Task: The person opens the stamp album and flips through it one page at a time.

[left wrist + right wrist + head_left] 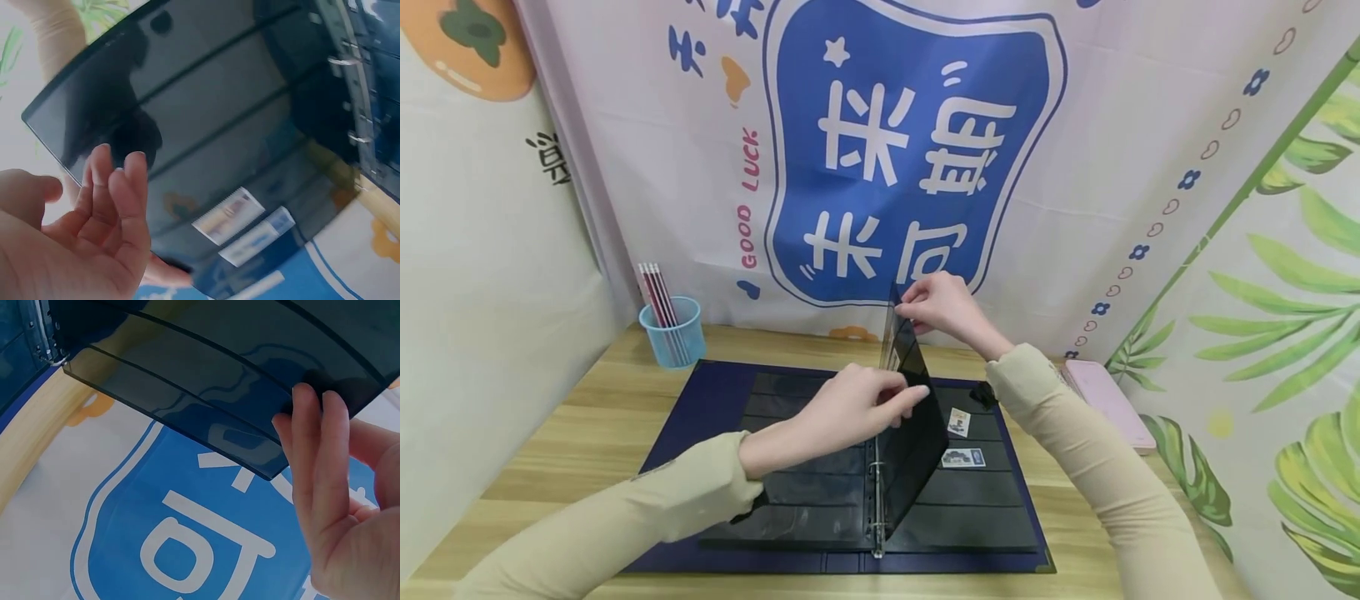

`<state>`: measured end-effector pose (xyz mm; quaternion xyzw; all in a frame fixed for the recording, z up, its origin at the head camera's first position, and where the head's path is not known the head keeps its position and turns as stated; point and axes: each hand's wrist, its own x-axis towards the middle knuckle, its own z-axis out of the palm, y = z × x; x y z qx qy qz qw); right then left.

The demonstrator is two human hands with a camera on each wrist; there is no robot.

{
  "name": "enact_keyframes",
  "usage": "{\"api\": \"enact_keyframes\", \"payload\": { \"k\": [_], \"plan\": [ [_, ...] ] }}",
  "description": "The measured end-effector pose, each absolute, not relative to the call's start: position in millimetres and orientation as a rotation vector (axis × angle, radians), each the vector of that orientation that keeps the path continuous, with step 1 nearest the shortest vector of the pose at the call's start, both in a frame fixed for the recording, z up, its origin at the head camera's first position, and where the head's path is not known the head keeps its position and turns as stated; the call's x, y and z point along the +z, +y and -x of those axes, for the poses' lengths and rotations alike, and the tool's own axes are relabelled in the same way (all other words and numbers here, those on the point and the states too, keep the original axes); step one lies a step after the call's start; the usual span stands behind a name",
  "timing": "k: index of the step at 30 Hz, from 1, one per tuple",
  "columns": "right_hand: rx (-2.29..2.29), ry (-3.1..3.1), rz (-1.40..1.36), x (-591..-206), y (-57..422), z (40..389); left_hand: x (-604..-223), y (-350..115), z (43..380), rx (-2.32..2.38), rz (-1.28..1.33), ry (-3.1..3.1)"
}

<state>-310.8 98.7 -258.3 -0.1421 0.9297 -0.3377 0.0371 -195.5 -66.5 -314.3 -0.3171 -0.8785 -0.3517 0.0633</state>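
Observation:
A stamp album with a dark blue cover lies spread on the table, its metal rings along the middle. One black pocket page stands nearly upright on the rings. My right hand pinches that page near its upper outer corner, fingers against one face in the right wrist view. Beside the other face, my left hand hovers with loosely bent fingers, the thumb apart from them in the left wrist view. Two stamps show in the raised page's pockets. Two more stamps sit on the right-hand page below.
At the back left of the wooden table stands a blue cup with several pencils. A pink flat box-like item lies at the right edge. A small black object rests by the album's upper right. Printed cloth hangs behind.

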Motion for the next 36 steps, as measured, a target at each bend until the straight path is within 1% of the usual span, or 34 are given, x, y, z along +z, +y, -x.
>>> {"api": "enact_keyframes", "payload": {
  "k": [5, 10, 17, 24, 29, 36],
  "plan": [
    [-1.066, 2.84, 0.437, -259.0, 94.5, 310.6, -305.2, -51.9, 195.3, -1.176, 0.938, -2.686],
    [-1.092, 2.818, 0.458, -259.5, 90.3, 309.0, -307.0, -49.6, 196.0, -1.187, 0.935, -2.688],
    [-1.139, 2.8, 0.488, -260.4, 91.9, 308.6, -306.4, -61.3, 190.7, -1.282, 0.895, -2.69],
    [-1.211, 2.728, 0.506, -264.4, 107.8, 304.2, -310.7, -87.4, 187.1, -1.303, 0.841, -2.694],
    [-1.18, 2.718, 0.509, -280.9, 129.6, 303.7, -316.8, -113.3, 183.9, -1.312, 0.728, -2.696],
    [-1.022, 2.806, 0.565, -326.1, 163.9, 305.3, -323.8, -144.4, 175.3, -1.278, 0.625, -2.727]
  ]
}}
